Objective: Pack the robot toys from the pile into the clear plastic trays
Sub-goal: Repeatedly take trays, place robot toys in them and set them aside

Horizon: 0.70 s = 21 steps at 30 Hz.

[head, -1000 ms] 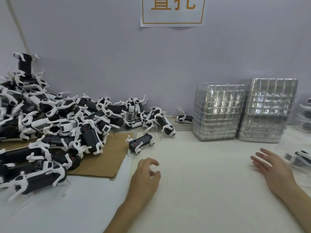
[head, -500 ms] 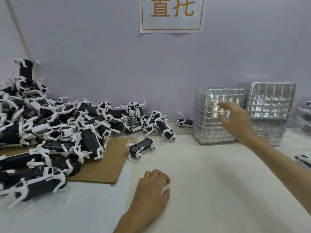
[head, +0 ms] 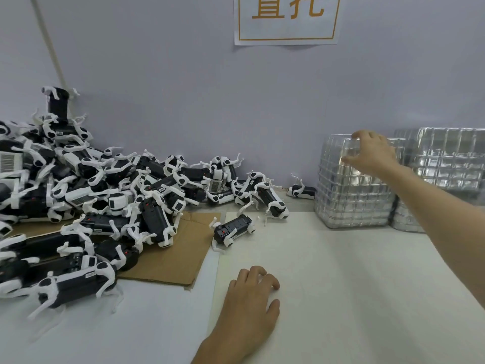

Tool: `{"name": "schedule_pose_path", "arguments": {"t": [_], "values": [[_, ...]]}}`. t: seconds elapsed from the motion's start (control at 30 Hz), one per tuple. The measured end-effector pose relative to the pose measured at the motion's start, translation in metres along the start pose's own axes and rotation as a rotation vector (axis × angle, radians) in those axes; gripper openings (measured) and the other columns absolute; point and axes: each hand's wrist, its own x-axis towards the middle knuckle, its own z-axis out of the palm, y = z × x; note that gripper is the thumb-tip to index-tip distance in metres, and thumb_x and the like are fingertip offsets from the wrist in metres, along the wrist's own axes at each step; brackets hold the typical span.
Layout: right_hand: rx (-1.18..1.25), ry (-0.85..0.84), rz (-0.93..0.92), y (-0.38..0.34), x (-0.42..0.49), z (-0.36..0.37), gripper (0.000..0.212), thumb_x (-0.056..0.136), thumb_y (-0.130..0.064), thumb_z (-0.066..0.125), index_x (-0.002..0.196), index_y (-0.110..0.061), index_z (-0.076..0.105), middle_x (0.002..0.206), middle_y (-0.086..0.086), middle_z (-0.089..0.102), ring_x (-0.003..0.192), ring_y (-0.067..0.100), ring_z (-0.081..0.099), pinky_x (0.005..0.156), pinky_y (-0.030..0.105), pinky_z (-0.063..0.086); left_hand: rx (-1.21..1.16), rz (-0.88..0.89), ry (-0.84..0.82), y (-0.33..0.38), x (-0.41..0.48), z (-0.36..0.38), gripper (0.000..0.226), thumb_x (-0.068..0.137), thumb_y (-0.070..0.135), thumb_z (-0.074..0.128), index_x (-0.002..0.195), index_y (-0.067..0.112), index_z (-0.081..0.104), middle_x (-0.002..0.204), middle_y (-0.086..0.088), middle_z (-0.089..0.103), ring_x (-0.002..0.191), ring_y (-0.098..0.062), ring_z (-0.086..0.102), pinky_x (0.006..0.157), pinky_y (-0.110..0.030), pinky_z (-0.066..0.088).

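Note:
A big pile of black-and-white robot dog toys (head: 86, 195) covers the left of the table, partly on brown cardboard (head: 181, 256). One toy (head: 232, 231) lies apart, on its side near the middle. Two stacks of clear plastic trays stand at the back right: the nearer stack (head: 349, 200) and a second stack (head: 451, 158) to its right. My right hand (head: 371, 153) reaches over the nearer stack, fingers curled over its top edge and thumb on its front, gripping the top tray. My left hand (head: 249, 303) rests on the white table with loosely curled fingers, holding nothing.
A paper sign (head: 286, 19) with orange characters hangs on the grey wall behind. Another single toy (head: 300, 190) lies against the wall just left of the tray stacks. The white table surface (head: 354, 285) stretches between my hands.
My right hand rose from the table at the right, swung up and left, and now closes on the top of the nearer tray stack. My left hand settled flat on the table.

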Motion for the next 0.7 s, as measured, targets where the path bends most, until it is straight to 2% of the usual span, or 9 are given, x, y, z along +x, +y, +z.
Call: {"name": "schedule_pose_path", "arguments": {"t": [0.1, 0.2, 0.27, 0.33, 0.47, 0.57, 0.7], "values": [[-0.067, -0.080, -0.036, -0.001, 0.005, -0.004, 0.070, 0.089, -0.033, 0.074, 0.147, -0.014, 0.040, 0.151, 0.014, 0.042, 0.142, 0.036, 0.034, 0.114, 0.055, 0.032, 0.003, 0.004, -0.002, 0.001, -0.001, 0.000, 0.029, 0.100, 0.037, 0.042, 0.129, 0.035, 0.047, 0.137, 0.015, 0.033, 0.124, -0.008, 0.032, 0.099, -0.027, 0.029], [0.020, -0.060, -0.024, 0.000, 0.009, -0.009, 0.057, 0.087, -0.024, 0.077, 0.135, -0.008, 0.050, 0.143, 0.018, 0.045, 0.130, 0.038, 0.045, 0.109, 0.050, 0.041, 0.008, 0.004, -0.014, 0.000, -0.001, -0.001, 0.030, 0.100, 0.038, 0.042, 0.129, 0.035, 0.047, 0.138, 0.015, 0.033, 0.125, -0.008, 0.032, 0.100, -0.026, 0.028], [0.101, -0.018, 0.005, 0.001, 0.010, -0.011, 0.052, 0.088, -0.022, 0.077, 0.132, -0.007, 0.053, 0.143, 0.017, 0.042, 0.128, 0.037, 0.046, 0.108, 0.048, 0.041, 0.011, 0.002, -0.021, 0.000, 0.000, -0.001, 0.031, 0.100, 0.038, 0.043, 0.130, 0.035, 0.048, 0.139, 0.014, 0.034, 0.126, -0.009, 0.033, 0.100, -0.027, 0.029], [0.156, 0.067, 0.027, 0.001, 0.010, -0.015, 0.052, 0.088, -0.022, 0.076, 0.132, -0.006, 0.053, 0.141, 0.018, 0.043, 0.127, 0.037, 0.047, 0.107, 0.047, 0.040, 0.018, 0.001, -0.030, 0.001, 0.000, -0.002, 0.031, 0.100, 0.038, 0.043, 0.130, 0.034, 0.048, 0.140, 0.014, 0.034, 0.126, -0.010, 0.033, 0.100, -0.027, 0.029], [0.251, 0.351, 0.017, -0.010, 0.009, -0.039, 0.043, 0.091, -0.022, 0.073, 0.125, -0.005, 0.053, 0.128, 0.018, 0.054, 0.122, 0.035, 0.049, 0.102, 0.044, 0.041, 0.035, -0.006, -0.036, 0.002, 0.000, -0.004, 0.031, 0.100, 0.037, 0.042, 0.130, 0.034, 0.047, 0.140, 0.014, 0.034, 0.125, -0.010, 0.033, 0.101, -0.027, 0.029], [0.263, 0.457, -0.084, -0.029, -0.005, -0.059, 0.038, 0.090, -0.026, 0.073, 0.117, -0.008, 0.054, 0.117, 0.014, 0.060, 0.115, 0.032, 0.051, 0.095, 0.042, 0.042, 0.040, -0.009, -0.041, 0.002, -0.001, -0.004, 0.031, 0.100, 0.037, 0.042, 0.130, 0.034, 0.047, 0.139, 0.014, 0.035, 0.125, -0.010, 0.033, 0.101, -0.028, 0.029], [0.387, 0.471, -0.317, -0.063, -0.057, -0.069, 0.038, 0.086, -0.029, 0.078, 0.110, -0.009, 0.056, 0.102, 0.004, 0.063, 0.094, 0.024, 0.057, 0.091, 0.040, 0.043, -0.007, -0.039, -0.040, 0.005, -0.001, -0.007, 0.030, 0.100, 0.039, 0.044, 0.130, 0.036, 0.048, 0.136, 0.016, 0.041, 0.124, -0.009, 0.036, 0.101, -0.028, 0.030]]}}
